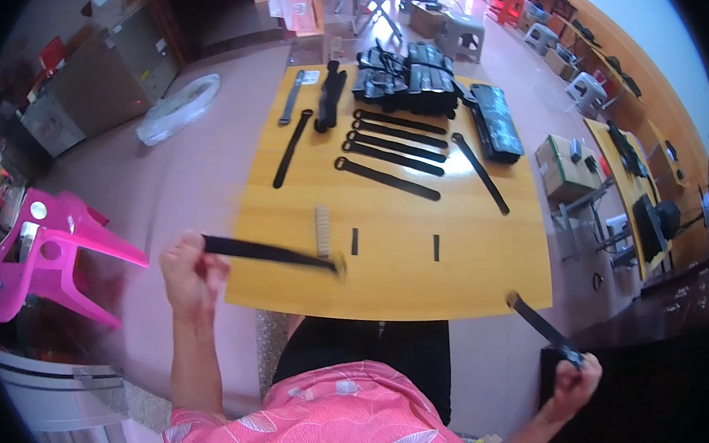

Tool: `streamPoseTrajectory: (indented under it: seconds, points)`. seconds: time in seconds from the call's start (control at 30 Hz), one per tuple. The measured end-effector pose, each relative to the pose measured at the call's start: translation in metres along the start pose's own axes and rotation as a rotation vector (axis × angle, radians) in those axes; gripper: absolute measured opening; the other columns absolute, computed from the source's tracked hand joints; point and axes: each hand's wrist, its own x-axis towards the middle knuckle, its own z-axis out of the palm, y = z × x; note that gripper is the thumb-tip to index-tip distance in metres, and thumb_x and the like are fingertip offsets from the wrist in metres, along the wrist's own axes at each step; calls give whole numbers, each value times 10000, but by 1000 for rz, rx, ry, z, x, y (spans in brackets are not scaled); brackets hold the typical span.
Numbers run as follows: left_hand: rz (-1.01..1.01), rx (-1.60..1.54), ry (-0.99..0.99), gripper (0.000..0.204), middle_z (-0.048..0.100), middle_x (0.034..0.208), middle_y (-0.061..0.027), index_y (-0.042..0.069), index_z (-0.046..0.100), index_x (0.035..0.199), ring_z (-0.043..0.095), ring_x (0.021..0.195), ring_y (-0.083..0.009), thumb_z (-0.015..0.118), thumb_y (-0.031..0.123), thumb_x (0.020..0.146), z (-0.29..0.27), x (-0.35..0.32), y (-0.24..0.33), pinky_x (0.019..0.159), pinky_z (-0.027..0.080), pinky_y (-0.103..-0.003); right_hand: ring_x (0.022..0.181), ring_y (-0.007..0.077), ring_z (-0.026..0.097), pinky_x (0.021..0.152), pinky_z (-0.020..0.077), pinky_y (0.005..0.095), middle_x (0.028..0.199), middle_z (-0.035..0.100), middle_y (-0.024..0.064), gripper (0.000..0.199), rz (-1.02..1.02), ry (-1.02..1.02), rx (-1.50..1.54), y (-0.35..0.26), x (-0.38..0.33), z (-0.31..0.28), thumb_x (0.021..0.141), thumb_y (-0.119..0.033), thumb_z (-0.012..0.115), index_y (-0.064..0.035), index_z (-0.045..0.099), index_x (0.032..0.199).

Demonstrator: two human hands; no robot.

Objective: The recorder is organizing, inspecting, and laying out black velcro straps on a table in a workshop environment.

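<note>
My left hand [190, 272] is closed on one end of a black cable strap [271, 252], which stretches rightward over the table's near left part, its buckle end blurred. Off the table's near right corner, my right hand [574, 387] pinches a second black strap [542, 324], its slotted end pointing up toward the table edge. Several black straps lie in a row in the middle of the wooden table [390, 276], the nearest strap [387, 179] slanting. Single straps lie left [293, 148] and right [480, 173] of the row.
Bundled black straps [407, 80] are heaped at the table's far side, beside a plastic-wrapped pack [495, 122]. A beige ridged strip [323, 231] and two short dark strips lie nearer me. A pink stool [56, 248] stands left; a cardboard box [566, 168] is at right.
</note>
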Motion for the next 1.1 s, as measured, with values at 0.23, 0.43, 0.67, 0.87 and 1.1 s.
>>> streamPoseTrajectory:
  seconds: [0.23, 0.43, 0.67, 0.87, 1.1]
  points:
    - [34, 134, 27, 101, 643, 754, -140, -19, 579, 858, 625, 570, -199, 544, 76, 861, -1, 12, 20, 517, 490, -274, 393, 95, 319, 385, 297, 229, 511, 376, 7, 215, 215, -307, 546, 6, 4, 5, 896, -175, 430, -84, 371, 711]
    - [136, 125, 62, 74, 641, 794, -166, 32, 511, 769, 647, 619, -207, 520, -23, 818, 10, 53, 36, 538, 532, -277, 359, 126, 357, 354, 319, 251, 470, 402, 49, 285, 262, -273, 513, -11, 2, 68, 815, -205, 455, -27, 407, 596]
    - [3, 59, 155, 127, 630, 855, -166, 0, 516, 894, 652, 665, -206, 504, -83, 798, 30, 40, -12, 549, 551, -275, 355, 119, 380, 342, 314, 243, 456, 440, 71, 303, 269, -465, 455, -4, 1, 77, 812, -205, 486, -9, 431, 588]
    - [-304, 258, 309, 103, 618, 834, -128, -18, 528, 906, 648, 664, -185, 513, -65, 816, -9, -11, -71, 570, 548, -266, 339, 103, 354, 337, 302, 234, 442, 437, 67, 302, 294, -524, 444, -5, 2, 87, 827, -178, 470, -27, 419, 571]
    - [124, 1468, -98, 153, 612, 862, -139, -22, 569, 884, 635, 705, -257, 613, 72, 771, -1, -23, -51, 606, 514, -352, 364, 107, 382, 351, 299, 223, 463, 456, 75, 297, 282, -525, 398, -9, 6, 103, 797, -186, 472, -9, 434, 562]
